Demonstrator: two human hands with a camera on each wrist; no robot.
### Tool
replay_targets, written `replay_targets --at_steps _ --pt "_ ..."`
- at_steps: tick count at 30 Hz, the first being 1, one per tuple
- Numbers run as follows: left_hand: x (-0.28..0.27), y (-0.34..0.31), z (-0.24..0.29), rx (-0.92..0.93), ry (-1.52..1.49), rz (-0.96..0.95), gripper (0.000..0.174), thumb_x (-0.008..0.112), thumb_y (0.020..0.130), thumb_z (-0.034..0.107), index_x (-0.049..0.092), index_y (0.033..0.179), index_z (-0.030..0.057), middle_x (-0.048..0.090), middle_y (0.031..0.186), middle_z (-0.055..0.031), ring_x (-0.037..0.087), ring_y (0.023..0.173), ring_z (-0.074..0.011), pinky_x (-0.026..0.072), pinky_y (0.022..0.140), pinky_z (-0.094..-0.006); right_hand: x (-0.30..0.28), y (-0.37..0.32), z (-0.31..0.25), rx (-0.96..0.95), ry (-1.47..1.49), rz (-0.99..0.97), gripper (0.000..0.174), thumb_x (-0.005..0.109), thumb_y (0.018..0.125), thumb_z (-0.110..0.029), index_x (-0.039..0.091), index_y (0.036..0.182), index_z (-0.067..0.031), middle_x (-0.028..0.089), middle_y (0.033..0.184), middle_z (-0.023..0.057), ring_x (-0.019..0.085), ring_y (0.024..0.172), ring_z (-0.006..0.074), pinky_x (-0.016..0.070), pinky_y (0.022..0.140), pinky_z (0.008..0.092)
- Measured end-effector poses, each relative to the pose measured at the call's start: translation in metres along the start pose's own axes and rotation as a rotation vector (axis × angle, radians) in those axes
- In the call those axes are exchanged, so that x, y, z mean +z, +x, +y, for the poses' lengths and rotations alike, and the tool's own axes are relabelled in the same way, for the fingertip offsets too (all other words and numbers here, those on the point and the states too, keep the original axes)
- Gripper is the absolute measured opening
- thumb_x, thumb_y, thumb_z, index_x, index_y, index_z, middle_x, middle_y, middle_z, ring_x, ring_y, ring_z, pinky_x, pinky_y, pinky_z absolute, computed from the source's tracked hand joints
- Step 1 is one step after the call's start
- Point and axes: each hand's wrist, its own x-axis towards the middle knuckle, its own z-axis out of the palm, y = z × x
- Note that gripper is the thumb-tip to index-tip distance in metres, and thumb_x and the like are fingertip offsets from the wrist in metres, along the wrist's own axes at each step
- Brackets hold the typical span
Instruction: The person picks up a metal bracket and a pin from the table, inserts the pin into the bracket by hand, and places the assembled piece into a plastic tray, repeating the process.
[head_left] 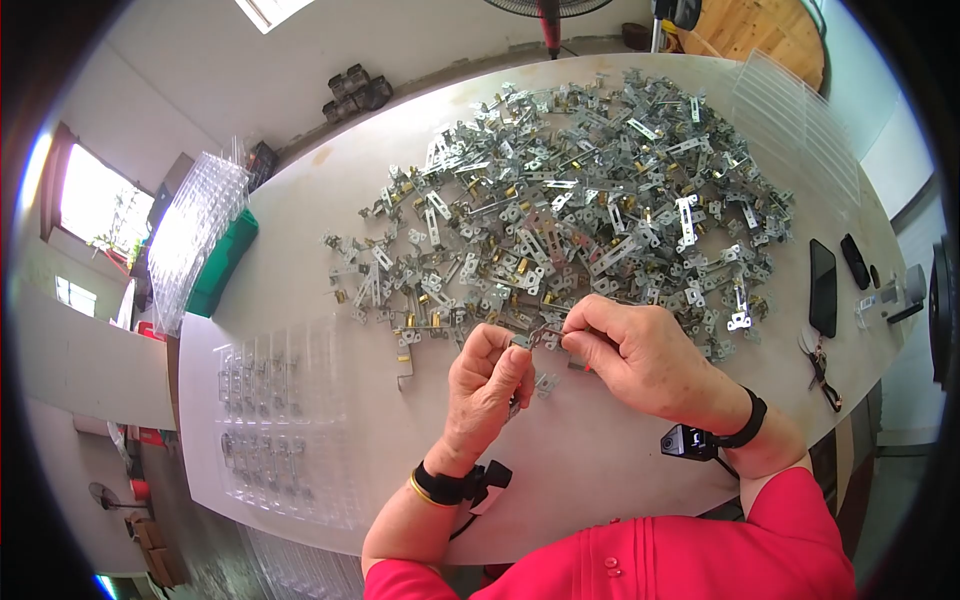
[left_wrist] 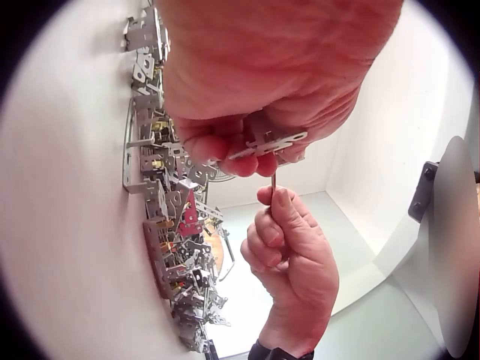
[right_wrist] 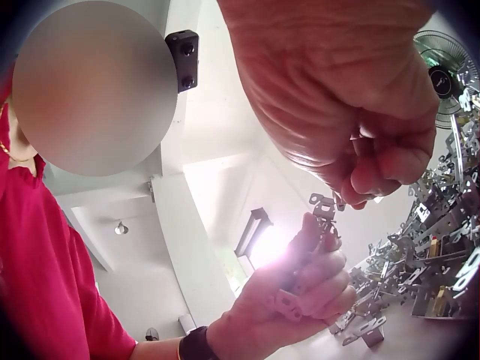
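Observation:
My left hand (head_left: 485, 388) grips a small silver metal bracket (right_wrist: 324, 207), its holed end sticking out past the thumb and its other end showing below the curled fingers in the right wrist view. Facing it, my right hand (head_left: 645, 360) pinches a thin metal rod (left_wrist: 274, 181) between thumb and fingertips. The rod's far end meets the bracket side of the left hand in the left wrist view. Just beyond both hands lies a big heap of metal brackets (head_left: 590, 200), some with brass-coloured parts. One loose bracket (head_left: 404, 366) lies at the heap's near edge, left of my left hand.
Clear plastic trays (head_left: 330, 400) with brackets in their slots lie on the table's left. Stacked clear trays (head_left: 200, 225) lean by a green bin (head_left: 222, 265) at the left edge. A phone (head_left: 823, 287) and keys (head_left: 815, 350) lie at right, below another clear tray (head_left: 800, 120).

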Motion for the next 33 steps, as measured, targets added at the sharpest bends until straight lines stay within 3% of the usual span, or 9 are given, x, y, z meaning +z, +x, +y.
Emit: replay_targets --at_steps 13,16,18,19,21,25,33 --pt "0.007 -0.003 0.0 0.018 0.113 -0.007 0.022 0.063 0.106 0.023 0.051 0.105 0.0046 0.059 0.072 -0.0024 0.052 0.057 -0.0088 0.0408 0.052 -0.0225 -0.002 0.0 -0.003 -0.011 0.012 -0.052 0.013 0.065 0.099 -0.013 0.059 0.102 -0.0023 0.068 0.081 0.0223 0.07 0.08 0.0421 0.0528 0.064 0.0459" --pt "0.006 -0.003 0.0 0.016 0.118 -0.008 0.022 0.063 0.106 0.022 0.051 0.105 0.0042 0.059 0.073 -0.0018 0.052 0.058 -0.008 0.0415 0.053 -0.0222 -0.003 0.0 -0.002 0.049 0.073 -0.055 0.013 0.061 0.101 -0.012 0.058 0.108 -0.0017 0.069 0.08 0.0203 0.071 0.077 0.0381 0.0532 0.065 0.0426" --pt "0.007 -0.004 0.0 0.002 0.128 -0.02 0.022 0.064 0.105 0.022 0.052 0.105 0.0041 0.06 0.074 -0.0011 0.052 0.059 -0.0074 0.0416 0.054 -0.022 -0.006 0.001 0.0 0.122 0.173 -0.179 0.018 0.055 0.104 -0.012 0.058 0.116 -0.0004 0.068 0.081 0.0153 0.071 0.074 0.0274 0.053 0.067 0.0381" --pt "0.007 -0.004 0.0 0.002 0.129 -0.021 0.022 0.064 0.105 0.022 0.052 0.105 0.0041 0.06 0.074 -0.0011 0.052 0.059 -0.0074 0.0416 0.054 -0.022 -0.008 0.002 0.0 0.122 0.173 -0.179 0.018 0.055 0.104 -0.012 0.058 0.116 -0.0004 0.068 0.081 0.0153 0.071 0.074 0.0274 0.053 0.067 0.0381" --pt "0.008 -0.004 0.0 -0.004 0.15 -0.038 0.021 0.065 0.105 0.021 0.052 0.105 0.004 0.06 0.074 -0.0003 0.053 0.06 -0.0069 0.0416 0.054 -0.0217 -0.011 0.003 0.001 0.226 0.321 -0.286 0.023 0.051 0.107 -0.016 0.059 0.121 -0.0007 0.067 0.083 0.0077 0.066 0.075 0.0161 0.0534 0.069 0.0323" --pt "0.008 -0.005 0.002 -0.028 0.131 -0.033 0.018 0.067 0.103 0.017 0.054 0.102 0.0056 0.059 0.076 0.002 0.053 0.064 -0.0038 0.042 0.056 -0.0202 -0.012 0.007 0.005 0.318 0.487 -0.334 0.025 0.05 0.109 -0.021 0.06 0.121 -0.0017 0.067 0.085 0.0043 0.065 0.076 0.0119 0.0546 0.069 0.0289" --pt "0.01 -0.007 -0.002 0.006 0.232 -0.098 0.02 0.071 0.101 0.018 0.055 0.101 0.0055 0.059 0.079 0.0031 0.053 0.067 -0.0031 0.0432 0.058 -0.02 -0.018 0.01 0.002 0.438 0.551 -0.392 0.023 0.058 0.107 -0.025 0.064 0.103 -0.0033 0.068 0.082 0.0018 0.066 0.077 0.0092 0.0533 0.068 0.026"
